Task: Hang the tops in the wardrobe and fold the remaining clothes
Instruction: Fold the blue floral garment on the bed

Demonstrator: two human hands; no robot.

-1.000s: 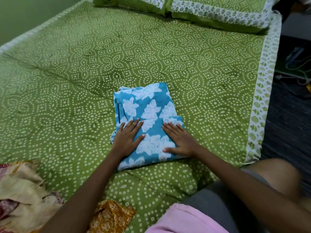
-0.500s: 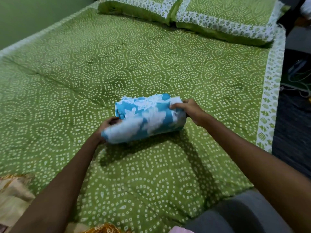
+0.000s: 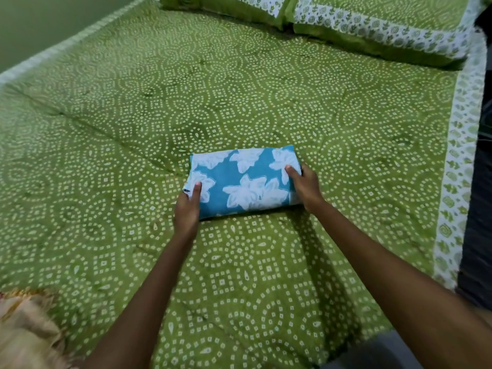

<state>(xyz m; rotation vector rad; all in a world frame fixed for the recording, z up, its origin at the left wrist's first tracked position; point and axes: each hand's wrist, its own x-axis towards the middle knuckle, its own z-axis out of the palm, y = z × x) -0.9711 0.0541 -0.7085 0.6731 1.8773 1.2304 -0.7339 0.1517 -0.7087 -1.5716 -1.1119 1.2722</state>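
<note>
Evidently mid-fold, gripped the blue floral garment (image 3: 243,182) at both ends between left hand (image 3: 187,209) and right hand (image 3: 306,186) fingers; next probably needed pressing flat on the bed (image 3: 266,102).

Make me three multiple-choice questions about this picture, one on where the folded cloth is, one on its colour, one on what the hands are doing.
1. Where does the folded cloth lie?
A. on the bed
B. on a pillow
C. on the floor

2. What colour is the cloth?
A. red with stripes
B. blue with white flowers
C. plain yellow

3. What are the hands doing?
A. both hang idle
B. only one touches the cloth
C. each holds one end of the cloth

Answers:
1 A, it rests on the green bedspread, short of the pillows.
2 B, white flowers on blue.
3 C, the left hand grips the left end and the right hand the right end.
</note>
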